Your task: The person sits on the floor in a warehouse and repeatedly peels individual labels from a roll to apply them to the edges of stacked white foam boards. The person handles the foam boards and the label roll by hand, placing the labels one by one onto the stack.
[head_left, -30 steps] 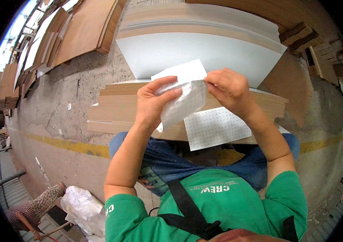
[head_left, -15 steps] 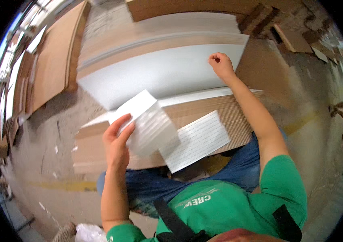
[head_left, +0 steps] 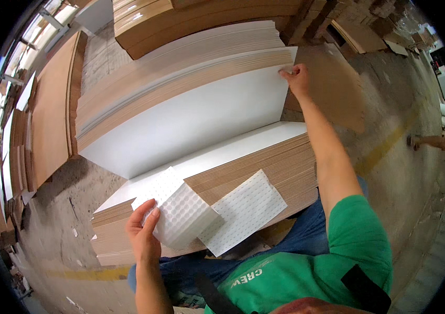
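My left hand (head_left: 145,235) pinches a folded sheet of round stickers (head_left: 187,212) by its left edge, thumb on top. Rows of pale dots show on the sheet. A second white sheet (head_left: 246,212), marked with fine rows, lies beside it on the near stack of panels (head_left: 280,170), whose layered brown edges face me. My right hand (head_left: 299,81) is at the upper right corner of a white panel (head_left: 196,118) leaning at the front of the far stack. Its thumb and fingertips are pressed together at that corner; whatever is between them is too small to make out.
Behind the leaning panels (head_left: 191,60) lies a long brown carton (head_left: 196,29). Large brown boards (head_left: 55,115) stand at the left. A flat cardboard sheet (head_left: 332,91) lies on the floor at the right. Another person's arm (head_left: 434,141) shows at the far right.
My right hand has gone from over the white panel's face to its upper right corner. The dotted sheet in my left hand sits lower, and the whole view has shifted.
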`<state>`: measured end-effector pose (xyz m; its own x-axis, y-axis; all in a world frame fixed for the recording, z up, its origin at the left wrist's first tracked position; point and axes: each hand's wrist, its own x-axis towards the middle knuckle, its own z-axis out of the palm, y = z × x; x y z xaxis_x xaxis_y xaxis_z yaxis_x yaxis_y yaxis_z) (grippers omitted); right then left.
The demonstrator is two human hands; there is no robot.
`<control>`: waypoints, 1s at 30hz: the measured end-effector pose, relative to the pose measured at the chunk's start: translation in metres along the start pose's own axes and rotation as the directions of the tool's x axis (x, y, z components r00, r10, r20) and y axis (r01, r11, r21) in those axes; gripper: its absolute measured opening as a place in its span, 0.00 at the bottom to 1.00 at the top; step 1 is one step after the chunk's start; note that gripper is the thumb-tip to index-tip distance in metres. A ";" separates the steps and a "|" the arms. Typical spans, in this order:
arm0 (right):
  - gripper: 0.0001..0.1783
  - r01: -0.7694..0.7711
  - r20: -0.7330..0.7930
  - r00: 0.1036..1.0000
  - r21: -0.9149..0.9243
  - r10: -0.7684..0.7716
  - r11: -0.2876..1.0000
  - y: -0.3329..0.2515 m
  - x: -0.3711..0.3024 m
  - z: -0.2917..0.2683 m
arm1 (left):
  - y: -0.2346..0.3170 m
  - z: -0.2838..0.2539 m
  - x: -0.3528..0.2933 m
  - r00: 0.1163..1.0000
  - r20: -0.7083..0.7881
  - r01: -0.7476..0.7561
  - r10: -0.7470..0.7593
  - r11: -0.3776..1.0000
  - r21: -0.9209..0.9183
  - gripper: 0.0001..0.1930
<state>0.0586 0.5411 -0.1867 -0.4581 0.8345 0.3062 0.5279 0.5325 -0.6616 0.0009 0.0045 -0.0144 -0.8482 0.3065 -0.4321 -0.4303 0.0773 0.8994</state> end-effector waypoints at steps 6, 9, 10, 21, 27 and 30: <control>0.17 -0.345 0.124 0.938 0.434 0.324 0.833 0.017 0.028 -0.014 | 0.001 -0.002 0.002 0.997 0.000 -0.075 0.075 0.997 0.008 0.14; 0.17 -0.421 0.208 0.907 0.458 0.366 0.783 0.017 0.029 -0.016 | 0.003 -0.002 0.005 0.986 -0.039 -0.160 0.161 0.987 0.028 0.14; 0.17 -0.466 0.251 0.885 0.483 0.392 0.741 0.013 0.031 -0.017 | 0.005 -0.002 0.004 0.988 -0.042 -0.148 0.148 0.989 0.019 0.14; 0.30 -0.605 0.650 0.651 0.133 0.391 0.785 0.070 0.020 -0.105 | 0.007 -0.005 -0.004 0.948 0.137 -0.290 0.289 0.957 -0.015 0.15; 0.16 0.018 0.658 0.723 0.285 -0.209 0.958 -0.170 -0.107 -0.122 | 0.022 0.000 -0.026 0.952 0.159 -0.255 0.261 0.965 -0.055 0.17; 0.27 -0.275 0.787 0.410 0.589 -0.461 0.760 -0.259 -0.196 -0.123 | 0.022 -0.004 -0.029 0.955 0.191 -0.204 0.228 0.969 -0.138 0.19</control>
<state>0.0996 0.2571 0.0087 -0.9940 -0.0152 -0.1082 0.1063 0.0923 -0.9900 0.0145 -0.0065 0.0178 -0.8490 0.4911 -0.1950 -0.2871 -0.1189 0.9505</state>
